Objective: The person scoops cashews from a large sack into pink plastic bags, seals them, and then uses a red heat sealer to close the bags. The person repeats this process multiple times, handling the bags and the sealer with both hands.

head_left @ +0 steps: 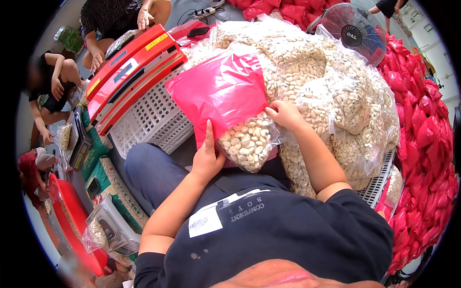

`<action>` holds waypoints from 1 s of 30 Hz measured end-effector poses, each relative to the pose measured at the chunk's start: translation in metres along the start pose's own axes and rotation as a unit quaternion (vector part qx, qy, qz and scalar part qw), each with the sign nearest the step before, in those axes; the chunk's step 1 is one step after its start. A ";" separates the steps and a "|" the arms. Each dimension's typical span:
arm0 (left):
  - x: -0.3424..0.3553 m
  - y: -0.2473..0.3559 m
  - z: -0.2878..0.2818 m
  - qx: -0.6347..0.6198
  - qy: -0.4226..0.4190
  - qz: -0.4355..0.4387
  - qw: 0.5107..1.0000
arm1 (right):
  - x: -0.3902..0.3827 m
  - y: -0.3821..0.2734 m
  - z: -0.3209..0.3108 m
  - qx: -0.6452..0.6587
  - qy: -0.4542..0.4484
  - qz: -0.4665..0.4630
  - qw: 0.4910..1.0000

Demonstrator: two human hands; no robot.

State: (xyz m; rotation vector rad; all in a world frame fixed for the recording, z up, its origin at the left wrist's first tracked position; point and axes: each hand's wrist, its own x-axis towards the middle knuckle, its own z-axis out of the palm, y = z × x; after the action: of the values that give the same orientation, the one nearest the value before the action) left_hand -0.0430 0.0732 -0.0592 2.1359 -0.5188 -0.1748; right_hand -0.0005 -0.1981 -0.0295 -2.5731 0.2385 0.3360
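Note:
A pink plastic bag (211,96) lies over a clear bag of white beans (245,141) in my lap. My left hand (207,156) holds the pink bag at its left side, index finger lying along it and the other fingers partly hidden. My right hand (283,113) grips the pink bag's lower right corner where it meets the clear bag. The beans show below the pink film. A large heap of clear bean bags (331,96) stands just beyond and to the right of my hands.
Red scales (125,67), a white perforated crate (144,125), a fan (353,33) and piled pink bags (420,144) surround me. A green sack (101,158) and red tray (67,211) are at left. Co-workers (57,81) sit at upper left.

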 end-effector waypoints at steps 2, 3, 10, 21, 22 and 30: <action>0.000 0.004 -0.002 0.059 0.010 0.032 0.998 | 0.003 0.001 0.004 -0.033 -0.020 0.000 0.999; 0.000 0.006 -0.002 0.079 0.005 0.029 0.996 | 0.004 -0.002 0.005 -0.030 -0.052 -0.002 0.998; 0.014 0.011 -0.004 0.023 0.068 0.105 0.992 | -0.022 -0.003 0.002 0.695 -0.218 0.003 0.686; 0.023 0.110 -0.093 -0.693 -0.056 -0.159 0.701 | -0.083 -0.032 -0.064 0.850 -0.111 -0.080 0.509; 0.024 0.115 -0.096 -0.695 -0.031 -0.174 0.697 | -0.084 -0.027 -0.056 0.819 -0.044 -0.107 0.562; 0.047 0.130 -0.130 -0.653 0.009 -0.046 0.755 | -0.108 -0.052 -0.105 0.850 -0.029 -0.056 0.522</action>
State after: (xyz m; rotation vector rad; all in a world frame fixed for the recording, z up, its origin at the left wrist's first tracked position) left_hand 0.0010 0.0849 0.1254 0.7612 -0.1403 -0.4204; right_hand -0.0711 -0.1985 0.1137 -0.5551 0.1854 0.0052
